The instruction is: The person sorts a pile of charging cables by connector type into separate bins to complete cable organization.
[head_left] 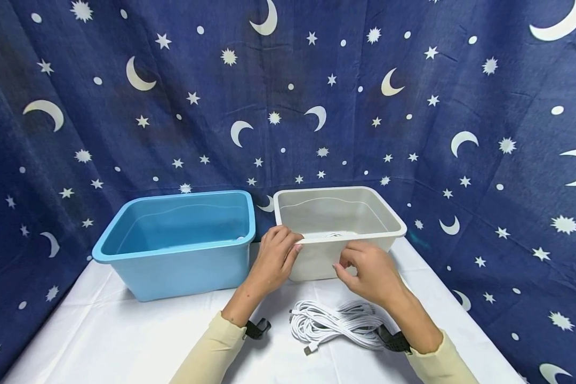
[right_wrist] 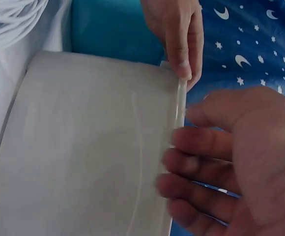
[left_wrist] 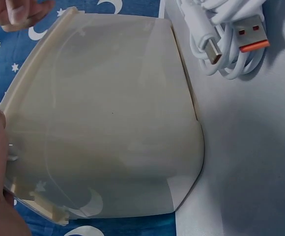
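Note:
A light grey plastic bin (head_left: 319,264) stands on the table in front of me. My left hand (head_left: 274,258) holds its front rim near the left corner; in the right wrist view the thumb of the left hand (right_wrist: 179,42) lies on the rim's outer side. Beside the front rim, farther right, is my right hand (head_left: 372,272), with loosely bent fingers and nothing in them. White strands (head_left: 335,234) show at the bin's bottom, mostly hidden by the front wall. A coiled white cable (head_left: 333,325) lies below the hands; its USB plug (left_wrist: 250,34) has an orange edge.
To the left stands a larger blue bin (head_left: 182,272), with a small pale spot inside near its right end. A white cloth (head_left: 125,341) covers the table. Behind and at the sides hangs a dark blue curtain (head_left: 288,64) with moons and stars.

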`<state>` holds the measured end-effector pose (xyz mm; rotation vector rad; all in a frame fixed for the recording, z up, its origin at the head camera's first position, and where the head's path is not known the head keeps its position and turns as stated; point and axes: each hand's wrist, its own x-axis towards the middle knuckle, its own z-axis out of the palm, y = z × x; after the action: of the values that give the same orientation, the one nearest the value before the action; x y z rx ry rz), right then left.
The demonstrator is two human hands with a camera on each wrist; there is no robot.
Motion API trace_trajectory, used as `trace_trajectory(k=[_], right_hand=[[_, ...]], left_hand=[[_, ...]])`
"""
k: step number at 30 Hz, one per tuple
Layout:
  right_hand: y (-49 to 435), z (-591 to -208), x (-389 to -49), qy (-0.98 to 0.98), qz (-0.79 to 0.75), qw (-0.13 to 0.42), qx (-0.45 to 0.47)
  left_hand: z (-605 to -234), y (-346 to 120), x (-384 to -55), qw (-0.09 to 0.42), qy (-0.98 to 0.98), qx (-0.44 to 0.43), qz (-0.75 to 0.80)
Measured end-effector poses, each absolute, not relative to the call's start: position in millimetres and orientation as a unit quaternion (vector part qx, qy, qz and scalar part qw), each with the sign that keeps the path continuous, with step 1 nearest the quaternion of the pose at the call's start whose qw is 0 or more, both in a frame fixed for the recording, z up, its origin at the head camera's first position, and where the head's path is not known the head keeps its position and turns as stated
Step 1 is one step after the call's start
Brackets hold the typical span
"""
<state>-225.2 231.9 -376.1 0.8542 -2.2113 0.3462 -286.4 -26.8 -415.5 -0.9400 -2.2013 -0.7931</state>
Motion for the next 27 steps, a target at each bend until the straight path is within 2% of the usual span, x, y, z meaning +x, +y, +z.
trace_trajectory(k=[4, 12, 27], right_hand=[[230, -377, -221, -0.884, 0.115, 0.313, 0.329], [229, -380, -215, -0.923, 0.104, 0.156, 0.337], [212, -396, -206, -0.936, 0.102, -0.05, 0.334]], left_hand=[[-415, -27, -286, 0.306, -0.832, -0.354, -0.299], [-416, -27, -286, 0.305, -0.833, -0.352, -0.297], [-416, -27, -286, 0.309, -0.831, -0.353, -0.298]])
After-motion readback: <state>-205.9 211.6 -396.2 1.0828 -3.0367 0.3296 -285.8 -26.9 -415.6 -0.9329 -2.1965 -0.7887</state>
